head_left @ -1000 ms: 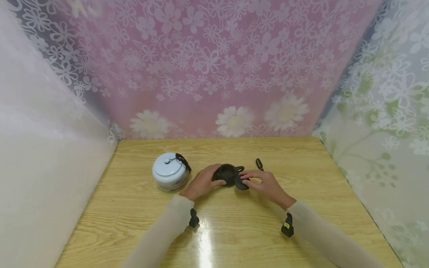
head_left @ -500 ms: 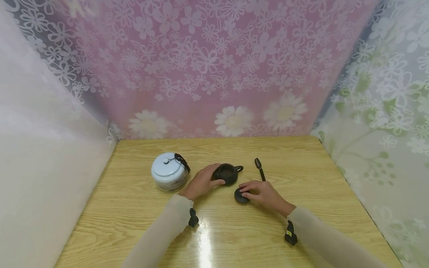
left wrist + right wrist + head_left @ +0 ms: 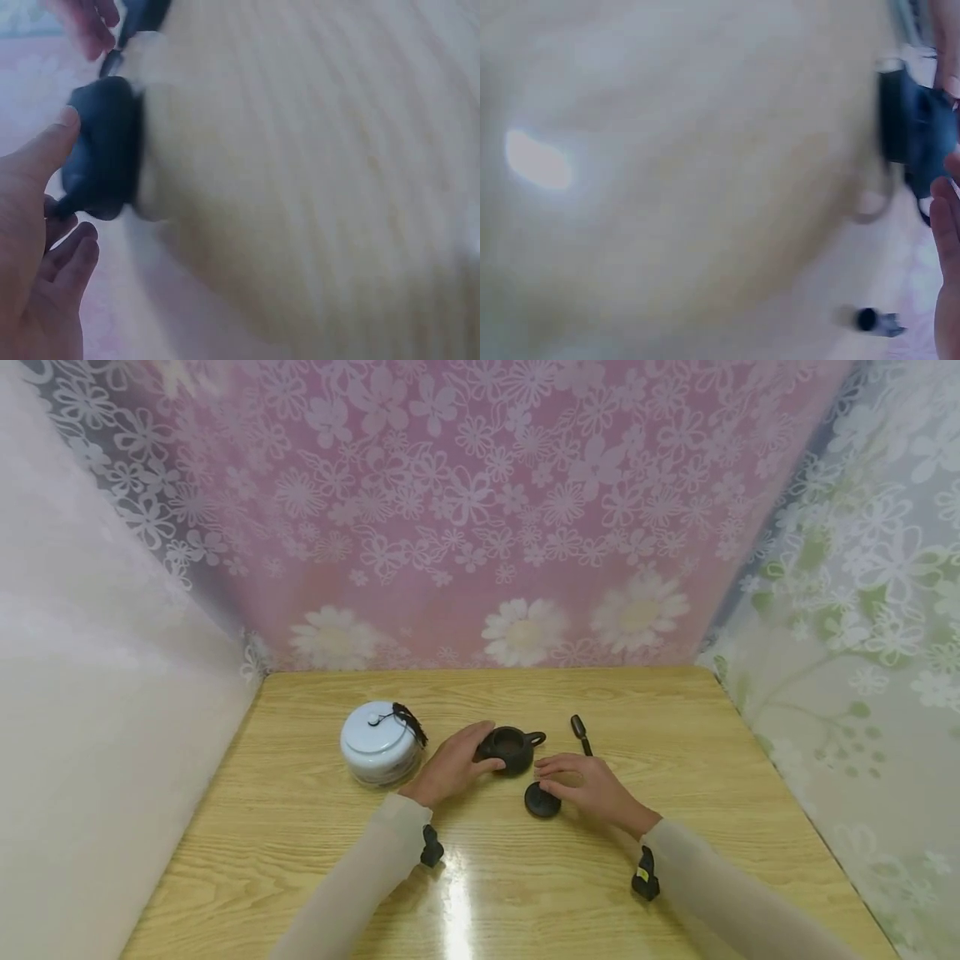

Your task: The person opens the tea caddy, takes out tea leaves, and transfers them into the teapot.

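A small dark teapot [image 3: 512, 753], its top uncovered, stands on the wooden table. My left hand [image 3: 453, 764] grips it from the spout side, thumb in front and fingers behind; in the left wrist view the thumb presses the body of the teapot [image 3: 103, 142]. Just in front and to the right lies the round dark lid [image 3: 542, 802], flat on the table. Over its far edge hovers my right hand [image 3: 596, 789], fingers loosely bent and the thumb tip right at the lid's edge. The right wrist view catches only part of this hand [image 3: 949, 240].
A pale blue lidded jar [image 3: 380, 745] with a black tassel [image 3: 410, 724] stands left of the left hand. Behind the right hand lies a slim dark scoop [image 3: 580, 732], its near end partly hidden. Patterned cloth walls [image 3: 480, 527] enclose the table [image 3: 525, 893].
The right hand moved the lid from beside the teapot towards the front, set it on the table and loosened its fingers from it. The left hand stayed on the teapot.
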Demonstrator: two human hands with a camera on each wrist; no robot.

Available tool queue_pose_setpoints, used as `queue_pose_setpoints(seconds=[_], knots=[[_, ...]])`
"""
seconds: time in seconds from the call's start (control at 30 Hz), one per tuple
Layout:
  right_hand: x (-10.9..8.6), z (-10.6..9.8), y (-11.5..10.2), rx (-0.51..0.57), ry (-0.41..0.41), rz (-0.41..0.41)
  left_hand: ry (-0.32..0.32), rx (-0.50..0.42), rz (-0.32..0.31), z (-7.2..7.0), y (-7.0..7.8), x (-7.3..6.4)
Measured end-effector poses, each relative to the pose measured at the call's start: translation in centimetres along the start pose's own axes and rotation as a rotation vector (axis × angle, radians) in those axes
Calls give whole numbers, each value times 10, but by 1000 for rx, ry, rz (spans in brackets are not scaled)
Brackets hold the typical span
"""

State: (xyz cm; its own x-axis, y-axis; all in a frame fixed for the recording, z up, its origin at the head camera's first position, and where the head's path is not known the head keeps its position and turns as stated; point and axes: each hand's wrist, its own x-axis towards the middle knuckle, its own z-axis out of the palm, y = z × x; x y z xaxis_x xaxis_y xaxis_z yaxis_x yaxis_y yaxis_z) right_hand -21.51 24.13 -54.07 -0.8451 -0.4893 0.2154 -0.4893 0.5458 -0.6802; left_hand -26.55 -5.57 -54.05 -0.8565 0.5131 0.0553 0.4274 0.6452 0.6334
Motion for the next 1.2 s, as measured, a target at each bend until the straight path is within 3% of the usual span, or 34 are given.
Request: queue_pose_setpoints(seconds=[0.37, 0.67, 0.9, 1.2], knots=[[52, -28, -33, 92, 117, 4, 64, -6, -13, -52, 30, -3], [92, -27, -62, 139, 120, 31, 102, 23, -61, -103, 36, -18], [121, -5, -76, 175, 109, 6, 140, 61, -75, -130, 16, -38], [157, 30, -94, 200, 96, -80, 139, 81, -145, -148, -25, -71]])
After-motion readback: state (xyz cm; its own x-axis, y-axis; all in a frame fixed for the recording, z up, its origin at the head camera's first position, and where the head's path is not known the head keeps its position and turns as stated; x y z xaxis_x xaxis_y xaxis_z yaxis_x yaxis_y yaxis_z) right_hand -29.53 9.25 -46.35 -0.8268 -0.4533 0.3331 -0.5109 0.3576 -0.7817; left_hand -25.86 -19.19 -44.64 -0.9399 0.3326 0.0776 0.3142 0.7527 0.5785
